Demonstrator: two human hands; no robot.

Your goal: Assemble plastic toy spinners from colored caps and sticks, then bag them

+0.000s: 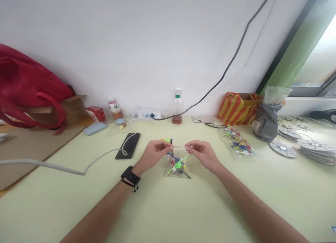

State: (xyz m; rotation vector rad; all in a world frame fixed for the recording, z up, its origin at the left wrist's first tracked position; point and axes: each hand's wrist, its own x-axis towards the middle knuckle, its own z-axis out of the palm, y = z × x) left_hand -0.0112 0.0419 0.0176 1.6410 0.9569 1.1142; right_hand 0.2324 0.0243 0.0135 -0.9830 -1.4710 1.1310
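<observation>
Between my two hands hangs a clear plastic bag (178, 164) with small coloured plastic pieces inside, green, blue, red, white and yellow. My left hand (154, 152) pinches the bag's top left corner between thumb and finger. At the top right corner, my right hand (201, 152) does the same, so the top edge is stretched straight. Just behind the bag, more yellow and green plastic pieces (168, 140) show, partly hidden by my left fingers. Whether the bag's lower edge touches the table cannot be made out.
Filled bags (242, 147) lie to the right, near a striped bag (237, 108) and stacked grey discs (317, 150). A black phone (128, 145) with a pale cable (84, 173) lies left. Behind stand a bottle (177, 108) and a power strip (147, 115).
</observation>
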